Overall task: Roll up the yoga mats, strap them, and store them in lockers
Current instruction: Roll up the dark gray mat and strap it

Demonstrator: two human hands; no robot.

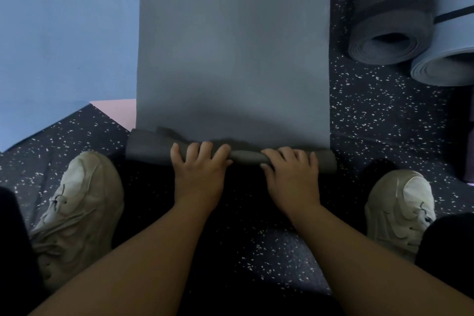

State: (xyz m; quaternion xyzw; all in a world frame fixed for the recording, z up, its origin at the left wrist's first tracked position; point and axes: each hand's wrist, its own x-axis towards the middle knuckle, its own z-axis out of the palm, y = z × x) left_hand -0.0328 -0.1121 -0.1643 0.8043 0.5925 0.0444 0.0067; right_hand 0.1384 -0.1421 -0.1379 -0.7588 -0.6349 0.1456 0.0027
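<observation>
- Grey foam mat (230, 46) lies flat on the dark speckled floor (384, 115); its near end is a thin, uneven roll (151, 147).
- Left hand (198, 168) and right hand (292, 170): grip curled over the roll.
- Far right: two strapped rolled mats (389, 20).

head: worn on person | faces steeply down, forward | close above floor (384, 115)

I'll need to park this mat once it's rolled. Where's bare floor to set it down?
Bare speckled black floor lies right of the flat grey mat, below the two strapped rolled mats. A smaller patch sits between the forearms, near the beige shoes. The left is crowded: light blue mat and pink mat corner.
</observation>
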